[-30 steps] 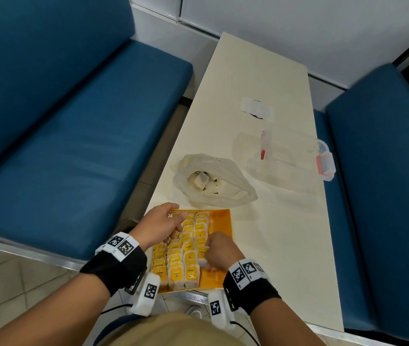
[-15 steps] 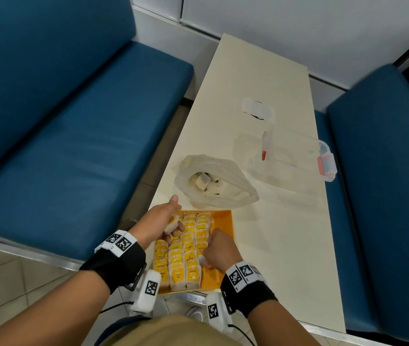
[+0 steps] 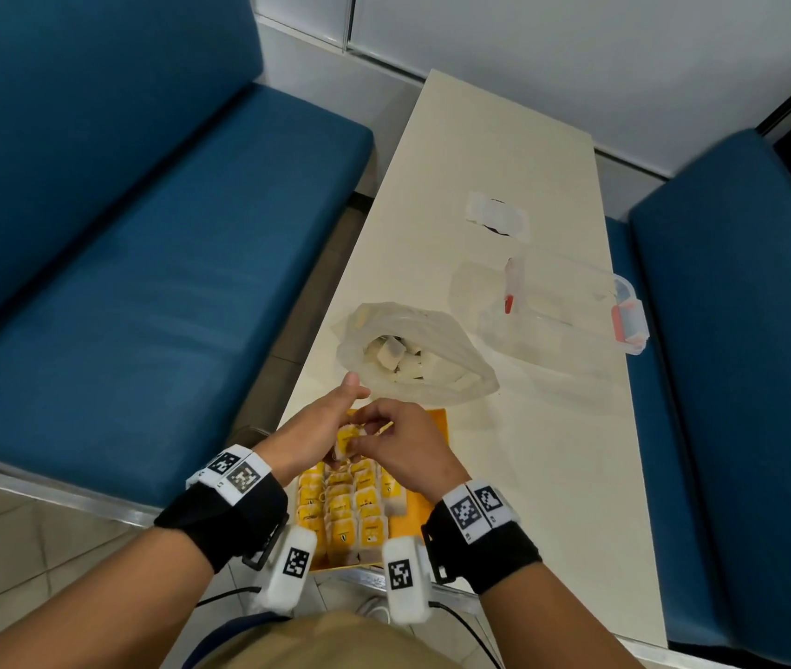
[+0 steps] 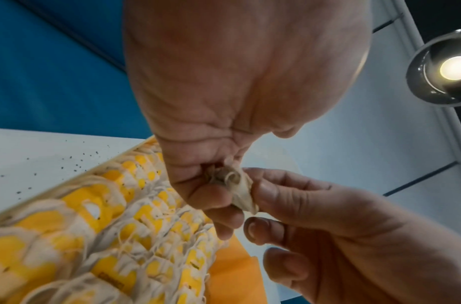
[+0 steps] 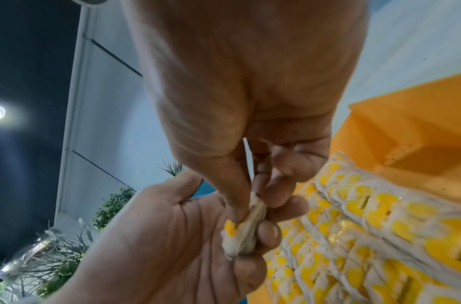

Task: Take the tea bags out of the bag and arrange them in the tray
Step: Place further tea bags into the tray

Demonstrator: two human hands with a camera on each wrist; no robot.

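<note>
Both hands met above the far end of the tray [image 3: 437, 427], pinching one tea bag [image 3: 346, 439] between them: left hand [image 3: 309, 434] with fingers curled round it, right hand [image 3: 408, 444] nipping it with thumb and fingertips. Rows of soft, yellow-tagged tea bags [image 3: 345, 511] with loose strings filled the orange tray, leaving a bare strip along its right side. It sat at the table's [image 3: 552, 475] near edge. Just beyond, the crinkled translucent bag [image 3: 432, 345] lay open, holding more.
</note>
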